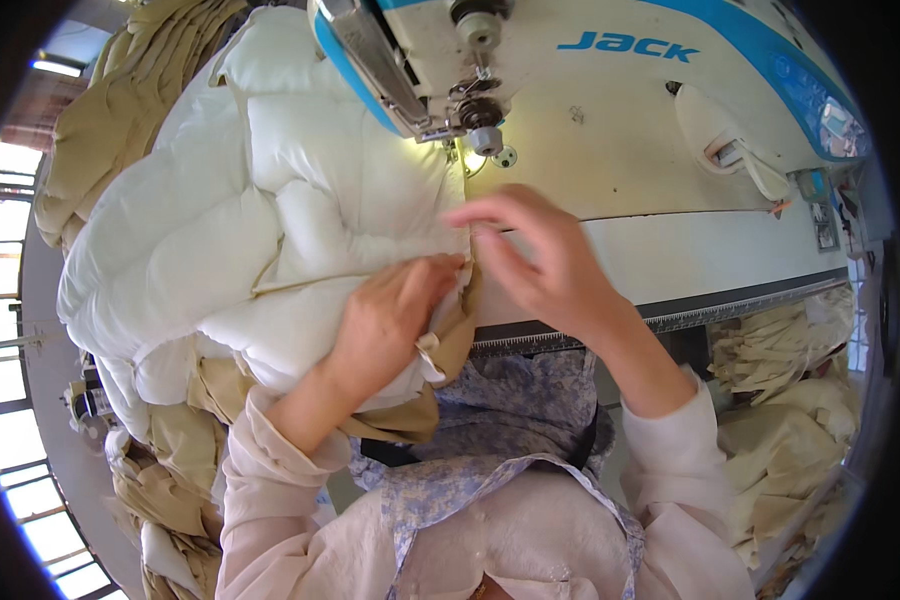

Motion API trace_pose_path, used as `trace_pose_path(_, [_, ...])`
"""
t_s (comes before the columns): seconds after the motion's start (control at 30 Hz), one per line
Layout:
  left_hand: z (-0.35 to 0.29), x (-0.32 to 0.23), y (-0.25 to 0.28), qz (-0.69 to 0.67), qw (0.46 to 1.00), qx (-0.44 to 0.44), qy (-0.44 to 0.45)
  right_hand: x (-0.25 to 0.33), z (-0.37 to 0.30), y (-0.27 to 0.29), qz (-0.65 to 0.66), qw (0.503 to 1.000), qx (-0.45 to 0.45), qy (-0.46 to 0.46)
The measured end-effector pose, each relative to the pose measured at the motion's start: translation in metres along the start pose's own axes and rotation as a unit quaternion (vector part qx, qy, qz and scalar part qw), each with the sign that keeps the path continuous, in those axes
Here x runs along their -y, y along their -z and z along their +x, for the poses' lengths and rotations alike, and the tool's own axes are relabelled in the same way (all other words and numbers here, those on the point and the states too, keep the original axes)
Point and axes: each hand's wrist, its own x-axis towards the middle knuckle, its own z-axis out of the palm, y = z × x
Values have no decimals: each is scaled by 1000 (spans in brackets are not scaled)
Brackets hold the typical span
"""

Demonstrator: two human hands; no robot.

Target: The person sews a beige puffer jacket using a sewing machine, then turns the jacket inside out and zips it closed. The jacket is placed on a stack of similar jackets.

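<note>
A puffy white quilted padded piece (210,225) with tan fabric along its edge lies on the sewing machine's bed, left of and under the machine head. My left hand (395,305) rests on its near right part, fingers closed on the edge where white meets the tan fabric (457,335). Just to the right, my right hand (545,255) hovers by the same edge, a little blurred, with thumb and forefinger apart and nothing seen between them. The needle area of the sewing machine (460,130) is lit and stands beyond both hands, at the padded piece's right edge.
A black ruler strip (670,318) runs along the table's front edge. Tan fabric pieces are heaped at the far left (120,130), the lower left (180,470) and the right (785,430). A white device (725,140) sits against the machine at right. A patterned apron (515,410) covers my lap.
</note>
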Motion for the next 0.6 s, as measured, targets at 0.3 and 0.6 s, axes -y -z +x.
trace_pose_path(0.3, [10,-3,6,-116,988,-10,98,-4,-43,-17,-256,957,16,139])
trace_pose_path(0.6, [23,-7,8,21,999,-26,-9,-19,-50,-19,-218,945,61,237])
